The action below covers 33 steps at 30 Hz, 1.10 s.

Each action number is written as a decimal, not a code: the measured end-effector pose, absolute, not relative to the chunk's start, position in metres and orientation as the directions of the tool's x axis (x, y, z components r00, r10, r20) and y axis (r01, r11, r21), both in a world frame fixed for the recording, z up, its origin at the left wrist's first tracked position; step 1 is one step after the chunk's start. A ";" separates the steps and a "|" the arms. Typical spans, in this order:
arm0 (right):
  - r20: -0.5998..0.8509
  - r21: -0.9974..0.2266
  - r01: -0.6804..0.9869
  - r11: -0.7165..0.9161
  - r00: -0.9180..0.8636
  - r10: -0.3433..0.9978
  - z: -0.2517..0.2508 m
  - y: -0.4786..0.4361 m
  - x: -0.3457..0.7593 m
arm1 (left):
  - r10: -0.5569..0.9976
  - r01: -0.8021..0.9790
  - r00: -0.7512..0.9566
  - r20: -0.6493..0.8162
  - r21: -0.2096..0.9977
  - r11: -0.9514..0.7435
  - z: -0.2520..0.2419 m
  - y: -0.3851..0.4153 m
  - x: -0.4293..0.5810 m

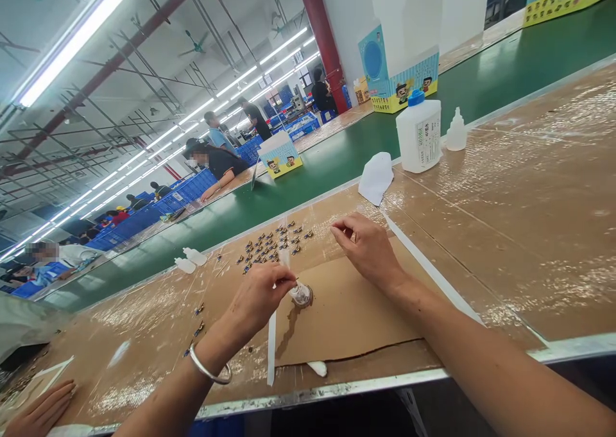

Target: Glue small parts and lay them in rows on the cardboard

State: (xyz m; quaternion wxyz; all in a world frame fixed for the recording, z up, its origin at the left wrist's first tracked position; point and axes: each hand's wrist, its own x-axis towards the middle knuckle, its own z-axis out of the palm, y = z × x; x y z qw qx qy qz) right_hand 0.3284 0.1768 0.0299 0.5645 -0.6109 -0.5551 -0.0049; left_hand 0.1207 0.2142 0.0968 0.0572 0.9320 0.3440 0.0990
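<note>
My left hand point(260, 296), a silver bangle on its wrist, pinches a thin stick whose tip points at a small glue-smeared cap point(302, 294) on a cardboard sheet point(356, 315). My right hand point(366, 244) is curled, its fingertips pinched on a tiny piece I cannot make out. Just beyond both hands lie several small dark metal parts point(269, 244) spread over the taped brown work surface point(529, 219).
A white bottle with a blue cap point(418, 132), a small dropper bottle point(456, 131) and a white cloth point(376, 177) stand far right. Two small bottles point(190, 260) lie at left. A green conveyor belt point(298, 187) runs behind; other people sit beyond. Another person's hand point(41, 411) rests bottom left.
</note>
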 end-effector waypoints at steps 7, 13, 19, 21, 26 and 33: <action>0.634 -0.685 0.680 0.261 0.381 0.673 0.032 0.175 0.329 | 0.695 0.662 0.705 0.140 0.222 -0.716 0.096 0.213 0.122; 0.635 -0.688 0.676 0.265 0.384 0.670 0.032 0.174 0.330 | 0.719 0.659 0.693 0.058 0.353 -0.664 0.107 0.205 0.126; 0.650 -0.688 0.665 0.290 0.386 0.655 0.033 0.173 0.330 | 0.853 0.586 0.501 -0.147 0.783 -0.209 0.118 0.196 0.107; 0.660 -0.687 0.659 0.306 0.390 0.642 0.033 0.171 0.329 | 0.883 0.537 0.441 -0.164 0.836 -0.113 0.118 0.190 0.094; 0.684 -0.688 0.633 0.355 0.403 0.608 0.037 0.168 0.326 | 0.974 0.542 0.215 -0.073 0.838 -0.056 0.105 0.170 0.049; 0.699 -0.679 0.621 0.391 0.384 0.603 0.041 0.165 0.320 | 0.989 0.632 -0.065 0.133 0.772 -0.062 0.056 0.148 0.008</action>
